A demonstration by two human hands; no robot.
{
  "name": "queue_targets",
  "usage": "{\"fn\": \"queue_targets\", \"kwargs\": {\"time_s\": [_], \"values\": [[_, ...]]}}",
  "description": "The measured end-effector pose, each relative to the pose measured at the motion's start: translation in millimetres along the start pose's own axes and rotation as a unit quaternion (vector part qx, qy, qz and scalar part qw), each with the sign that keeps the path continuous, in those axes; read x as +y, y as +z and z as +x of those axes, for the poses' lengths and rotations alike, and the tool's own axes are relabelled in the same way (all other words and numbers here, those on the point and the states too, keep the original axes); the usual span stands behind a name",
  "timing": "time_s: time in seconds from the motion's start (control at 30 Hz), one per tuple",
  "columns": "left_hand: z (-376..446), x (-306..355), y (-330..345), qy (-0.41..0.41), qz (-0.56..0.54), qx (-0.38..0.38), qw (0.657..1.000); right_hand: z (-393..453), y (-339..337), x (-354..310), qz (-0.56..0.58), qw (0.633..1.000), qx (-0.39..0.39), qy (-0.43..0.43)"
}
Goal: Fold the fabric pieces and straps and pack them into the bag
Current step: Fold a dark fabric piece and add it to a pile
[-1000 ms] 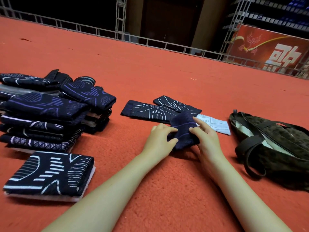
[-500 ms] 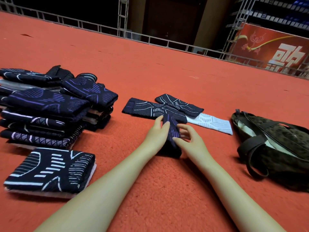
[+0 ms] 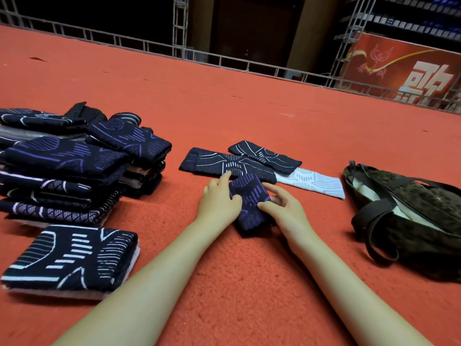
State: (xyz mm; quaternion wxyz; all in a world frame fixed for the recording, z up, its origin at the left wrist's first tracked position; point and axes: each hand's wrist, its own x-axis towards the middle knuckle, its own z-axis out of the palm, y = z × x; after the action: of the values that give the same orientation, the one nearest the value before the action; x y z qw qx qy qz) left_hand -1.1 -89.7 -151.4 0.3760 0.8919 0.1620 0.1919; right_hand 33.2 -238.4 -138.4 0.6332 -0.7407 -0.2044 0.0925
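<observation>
A small dark navy fabric piece with purple lines lies folded on the red carpet between my hands. My left hand presses its left side, fingers stretched forward. My right hand grips its right edge with curled fingers. Just beyond lie two dark straps with white lines, crossed over each other, and a white strap pointing right. The dark olive bag with black handles lies open at the right, showing a pale lining.
A tall pile of folded navy fabric stands at the left, with one folded white-lined piece in front of it. A metal truss railing and a red banner edge the carpet at the back.
The piece was held up off the carpet a second ago; it has been folded over and laid flat, and both hands have come down onto it.
</observation>
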Motion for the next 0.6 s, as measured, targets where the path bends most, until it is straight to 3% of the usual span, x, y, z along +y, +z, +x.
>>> {"fn": "queue_targets", "kwargs": {"time_s": [0.1,0.2,0.3,0.6], "values": [[4,1,-4,0.017,-0.153,0.035,0.987,2,-11,-2,0.019,0.999,-0.011,-0.030],[2,2,-3,0.036,-0.248,-0.024,0.968,2,-21,-2,0.028,0.998,-0.043,-0.042],[-2,0,3,0.065,-0.184,-0.091,0.977,5,-25,3,-0.048,0.995,-0.023,-0.081],[-16,1,-1,0.042,-0.152,0.018,0.987,-4,-17,20,-0.251,0.964,0.058,-0.059]]}}
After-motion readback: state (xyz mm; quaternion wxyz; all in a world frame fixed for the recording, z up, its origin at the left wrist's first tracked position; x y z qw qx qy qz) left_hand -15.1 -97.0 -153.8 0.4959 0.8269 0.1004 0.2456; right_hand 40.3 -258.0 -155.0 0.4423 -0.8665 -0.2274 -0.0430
